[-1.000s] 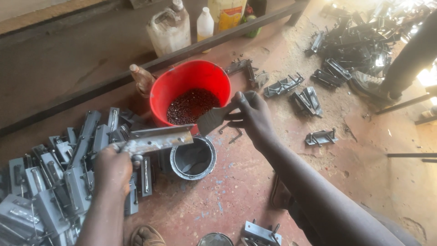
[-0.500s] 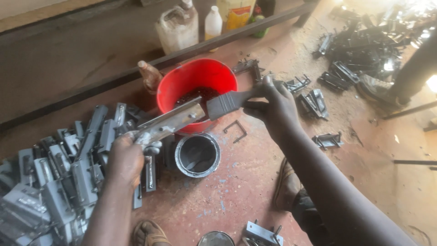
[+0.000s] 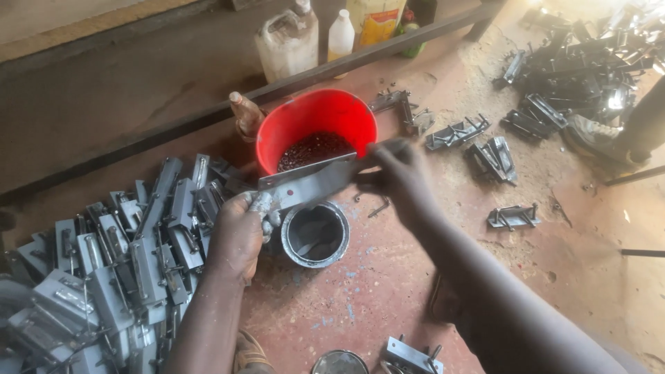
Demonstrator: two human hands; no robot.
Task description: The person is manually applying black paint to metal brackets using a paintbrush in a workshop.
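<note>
1. The work goes on over a reddish dirt floor [image 3: 388, 305] flecked with grey paint; the stretch nearest the camera, between the two forearms, is mostly bare.
2. At the bottom edge lie a round tin lid [image 3: 338, 363] and a small metal bracket [image 3: 410, 354].
3. A pile of grey painted metal pieces [image 3: 104, 277] crowds the left side right up to the left hand.
4. The left hand [image 3: 241, 232], fingers curled and paint-smeared, grips one end of a long grey metal bar [image 3: 312, 181] held above an open paint tin [image 3: 315, 234].
5. The right hand [image 3: 402, 181] pinches a brush at the bar's far end; the brush is blurred.
6. Just behind stands a red bucket [image 3: 346, 114] of dark bits.
7. Unpainted dark brackets [image 3: 495, 156] lie scattered right, with open floor between them.
8. Farther back, a dark rail [image 3: 173, 125] crosses, with plastic jugs [image 3: 287, 41] beyond.
</note>
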